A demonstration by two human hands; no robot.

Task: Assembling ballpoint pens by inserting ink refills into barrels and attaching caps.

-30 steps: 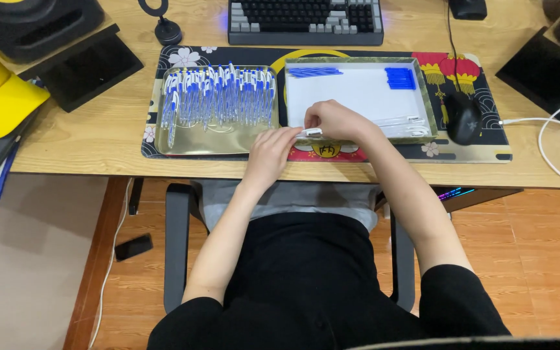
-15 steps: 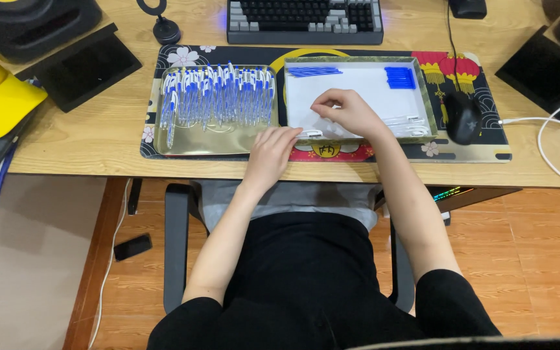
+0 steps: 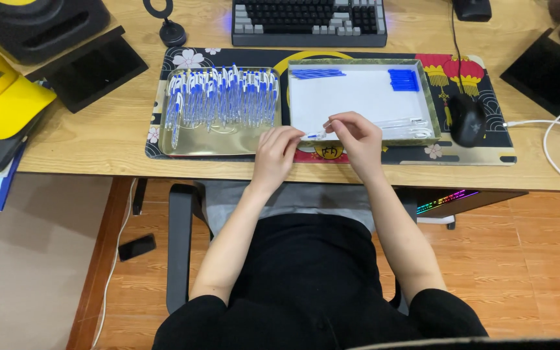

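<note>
While both hands meet at the bench edge, left hand (image 3: pixel 279 148) and right hand (image 3: pixel 356 135) pinch a clear plastic pen with blue tip (image 3: pixel 314 135) over the white-lined tray (image 3: pixel 361 97), beside the gold tray of finished pens (image 3: pixel 196 137)

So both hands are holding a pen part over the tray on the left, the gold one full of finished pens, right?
Not quite. The head view shows the left hand and right hand holding the pen part at the near edge of the right tray; the gold tray lies beside it.

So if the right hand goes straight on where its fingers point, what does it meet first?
Probably the left hand: the right hand points leftward along the thin pen part both seem to hold. Depth is unclear.
</note>
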